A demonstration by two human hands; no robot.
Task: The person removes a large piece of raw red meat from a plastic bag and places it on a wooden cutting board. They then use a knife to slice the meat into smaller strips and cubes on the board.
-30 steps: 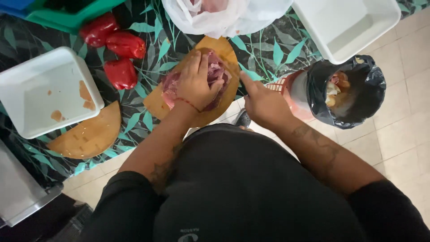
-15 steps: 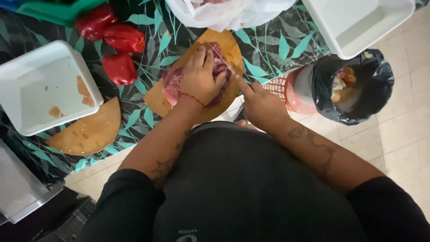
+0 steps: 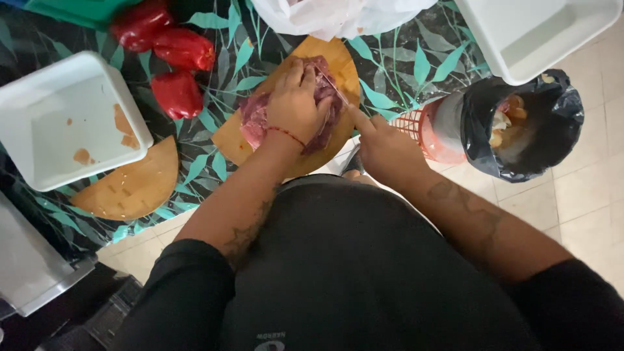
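A slab of raw red meat (image 3: 255,118) lies on a round wooden cutting board (image 3: 341,60) on a table with a leaf-pattern cloth. My left hand (image 3: 298,103) presses flat on top of the meat, fingers spread over it. My right hand (image 3: 382,146) grips a knife (image 3: 333,85) by its handle, index finger stretched along the spine; the thin blade slants into the meat just beside my left fingers.
Three red bell peppers (image 3: 170,60) lie left of the board. A white square tray (image 3: 64,123) with scraps overlaps a second wooden board (image 3: 133,188). Another white tray (image 3: 539,32) and a white plastic bag (image 3: 338,14) sit at the back. A bin with black liner (image 3: 520,127) stands at right.
My view has shifted slightly. The right hand and knife have moved up the board, the blade going deeper along the meat; my left hand stays pressed on it.
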